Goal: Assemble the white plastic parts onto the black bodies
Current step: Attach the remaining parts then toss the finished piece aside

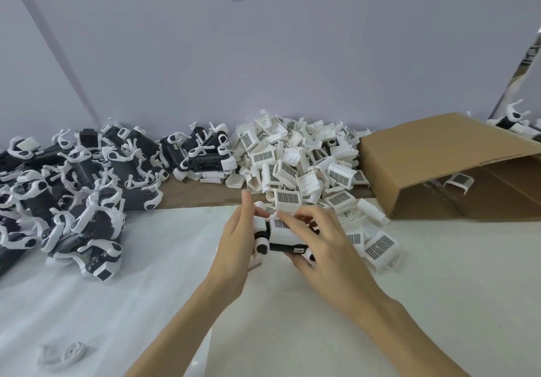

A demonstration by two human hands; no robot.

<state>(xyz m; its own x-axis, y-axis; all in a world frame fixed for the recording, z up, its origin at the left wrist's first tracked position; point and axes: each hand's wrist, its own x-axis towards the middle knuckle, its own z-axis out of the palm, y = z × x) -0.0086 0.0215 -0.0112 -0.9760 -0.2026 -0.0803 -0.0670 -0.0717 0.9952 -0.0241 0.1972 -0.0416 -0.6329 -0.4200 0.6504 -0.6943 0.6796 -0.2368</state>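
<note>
Between both hands, over the white sheet at centre, is a black body [282,246] with white end pieces. A white plastic part with a dark grid face [279,224] lies on top of it. My left hand [235,237] holds the body's left end, index finger pointing up. My right hand [314,240] curls over the right end, fingertips on the white part. A heap of white grid parts [301,166] lies just behind. A pile of black bodies with white arms [76,183] fills the left.
An open cardboard box [456,163] lies on its side at the right, one white part [458,182] inside it. A loose white round piece [70,353] rests on the sheet at the near left. A wall stands close behind the piles.
</note>
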